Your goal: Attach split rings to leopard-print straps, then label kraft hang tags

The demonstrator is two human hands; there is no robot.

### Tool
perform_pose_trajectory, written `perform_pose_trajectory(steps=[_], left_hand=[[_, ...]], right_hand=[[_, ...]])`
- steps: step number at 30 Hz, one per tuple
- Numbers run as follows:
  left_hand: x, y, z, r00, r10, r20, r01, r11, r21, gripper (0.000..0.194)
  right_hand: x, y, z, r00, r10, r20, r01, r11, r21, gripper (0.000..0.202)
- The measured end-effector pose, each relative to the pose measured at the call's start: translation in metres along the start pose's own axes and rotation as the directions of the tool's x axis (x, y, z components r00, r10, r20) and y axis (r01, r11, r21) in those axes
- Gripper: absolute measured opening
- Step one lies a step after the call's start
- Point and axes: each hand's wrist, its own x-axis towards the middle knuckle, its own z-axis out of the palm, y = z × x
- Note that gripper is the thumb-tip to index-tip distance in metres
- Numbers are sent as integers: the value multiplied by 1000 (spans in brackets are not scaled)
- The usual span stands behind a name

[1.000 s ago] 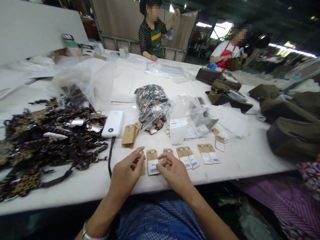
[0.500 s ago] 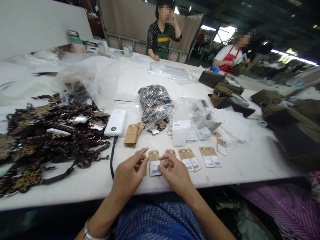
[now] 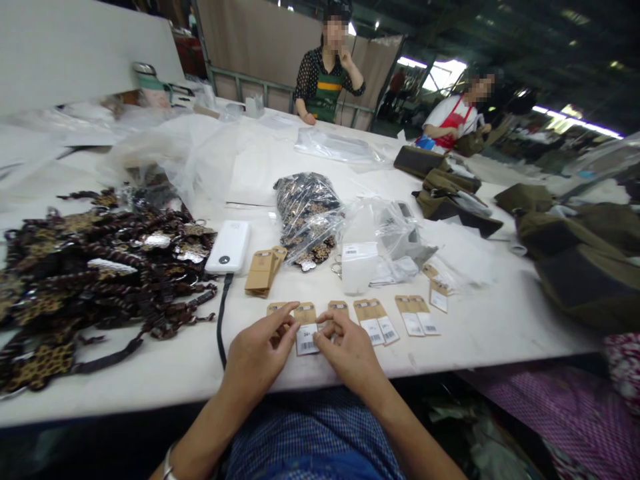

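Close to the table's near edge, several brown card tags with white barcode labels lie in a row. One of these tags [image 3: 307,339] lies flat between my two hands. My left hand [image 3: 267,343] is at its left side, thumb and forefinger apart and the other fingers curled. Behind that hand, another tag [image 3: 276,308] is mostly hidden. My right hand [image 3: 347,347] has its thumb at the tag's right edge, with a gap between thumb and forefinger. Whether the thumb presses on the tag I cannot tell. Beyond my right hand, a tag [image 3: 338,306] is partly covered.
Leopard-print straps [image 3: 100,273] are heaped at left, by a white power bank [image 3: 229,247] with a black cable. Stacked brown cards [image 3: 261,272], a plastic bag of leopard-print pieces [image 3: 309,217] and a clear bag [image 3: 360,263] lie ahead. Olive bags [image 3: 575,267] sit right. Two people are across the table.
The view has shifted slightly. My left hand has moved a little, showing more of the leftmost tag's top. The tag between my hands stays flat.
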Motion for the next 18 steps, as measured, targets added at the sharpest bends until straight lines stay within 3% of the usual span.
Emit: perform_pose_trajectory(steps=[8, 18], left_hand=[[-1, -3, 3, 995, 62, 82, -67, 996, 60, 43], [-3, -4, 8, 993, 39, 109, -49, 994, 93, 50]], right_hand=[[0, -2, 1, 1000, -2, -27, 2, 1000, -23, 18], [2, 0, 1, 999, -18, -41, 14, 996, -91, 18]])
